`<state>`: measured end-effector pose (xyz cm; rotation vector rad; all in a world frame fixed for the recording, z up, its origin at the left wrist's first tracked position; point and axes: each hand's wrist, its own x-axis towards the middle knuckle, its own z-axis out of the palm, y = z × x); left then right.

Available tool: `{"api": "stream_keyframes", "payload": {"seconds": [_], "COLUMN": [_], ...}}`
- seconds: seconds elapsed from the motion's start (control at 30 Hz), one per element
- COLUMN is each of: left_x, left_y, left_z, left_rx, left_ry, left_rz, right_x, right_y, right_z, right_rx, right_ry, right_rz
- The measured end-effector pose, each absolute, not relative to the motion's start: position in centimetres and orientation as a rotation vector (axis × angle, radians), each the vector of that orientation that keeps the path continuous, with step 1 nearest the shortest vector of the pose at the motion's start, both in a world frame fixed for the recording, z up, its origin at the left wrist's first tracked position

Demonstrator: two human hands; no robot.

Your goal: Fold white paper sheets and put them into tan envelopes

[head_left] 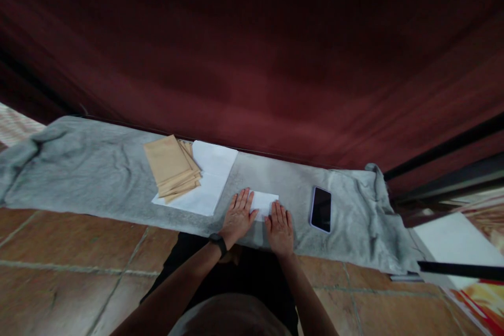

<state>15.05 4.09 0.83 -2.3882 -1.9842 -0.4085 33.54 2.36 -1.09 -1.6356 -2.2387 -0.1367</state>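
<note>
A small white folded sheet of paper (263, 202) lies flat on the grey cloth in front of me. My left hand (239, 213) rests on its left edge, fingers stretched out and thumb on the paper. Across from it, my right hand (280, 227) lies flat over the right edge, fingers extended. Neither hand grips anything. To the left, a stack of larger white paper (214, 168) sits near my left hand, with several brown envelopes (167, 160) fanned out on top of it.
A phone (321, 209) with a dark screen lies to the right on the grey cloth (98, 168). Behind the narrow covered surface rises a dark red panel (252, 84). White and coloured boxes or papers (457, 241) stand at the far right. Floor tiles (79, 252) show below.
</note>
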Motion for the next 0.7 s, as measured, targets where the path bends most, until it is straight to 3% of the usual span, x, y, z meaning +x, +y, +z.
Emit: {"api": "stream_keyframes", "payload": {"seconds": [0.3,0.5,0.7], "left_x": [13.5,16.7,16.4], "left_y": [2.6,1.1,-0.1], "left_z": [0.7,1.4,0.6], "left_rx": [-2.279,-2.605,-2.571], "left_ry": [-2.071,-1.747,-1.719], "left_rz": [-0.386,-0.391,-0.372], "right_x": [33.9,33.7,33.5], "right_y": [2.1,2.0,2.0], "right_z": [-1.3,-1.3,-1.1], "right_rx": [-1.682,-1.675,-1.692], "right_ry": [-2.21,-2.205,-2.158], "right_rz": [-0.143,-0.121,-0.104]}}
